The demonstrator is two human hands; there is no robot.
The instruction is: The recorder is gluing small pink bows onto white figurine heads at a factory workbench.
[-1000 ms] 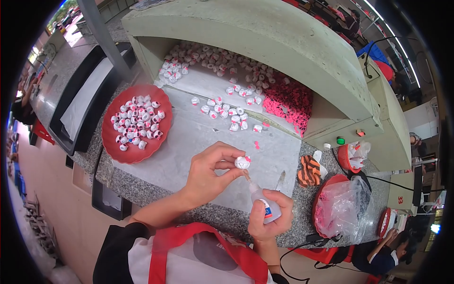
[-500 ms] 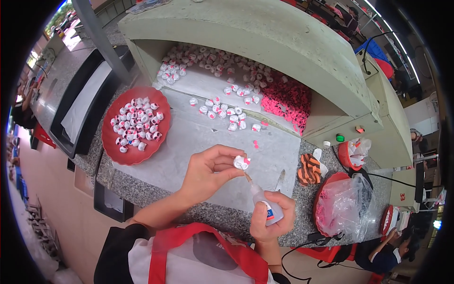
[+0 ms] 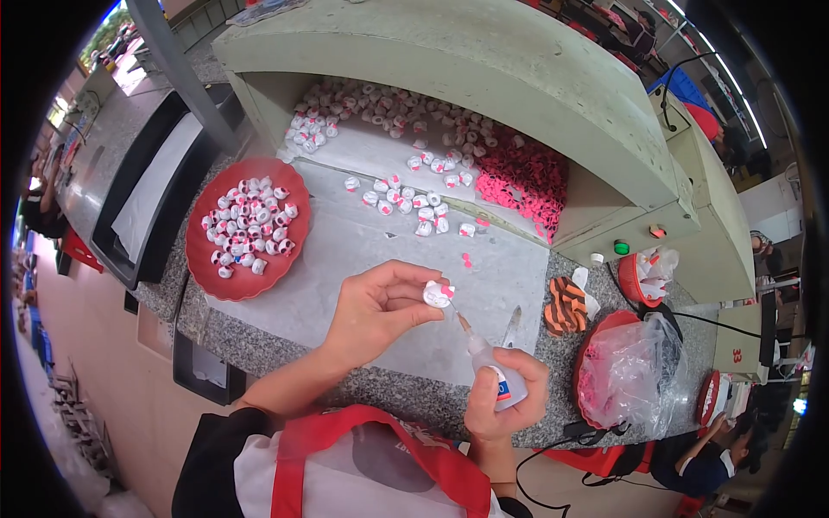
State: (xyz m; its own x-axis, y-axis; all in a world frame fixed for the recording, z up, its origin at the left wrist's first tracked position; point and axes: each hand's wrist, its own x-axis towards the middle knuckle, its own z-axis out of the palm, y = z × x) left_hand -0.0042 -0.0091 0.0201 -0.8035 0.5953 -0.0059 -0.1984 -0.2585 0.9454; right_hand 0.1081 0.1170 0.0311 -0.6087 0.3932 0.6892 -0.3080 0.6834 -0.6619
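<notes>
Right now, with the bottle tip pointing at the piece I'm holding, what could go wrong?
The narrow brownish tip of the translucent plastic squeeze bottle in your right hand points close to your left hand, so any liquid might reach your skin. Your left hand pinches the small round white piece with pink details, which could slip. The slim metallic-looking tool lies on the white sheet near the bottle, so your right hand might knock it.

Squeeze bottle (image 3: 509,385): translucent plastic, smooth
Held piece (image 3: 437,295): smooth, slightly glossy
Dish (image 3: 204,261): smooth plastic
Sheet (image 3: 345,246): matt, paper-like
Worktop (image 3: 414,397): speckled, stone-like
Bag (image 3: 637,371): crinkled, glossy plastic
Cabinet (image 3: 449,52): matt, scuffed
</notes>
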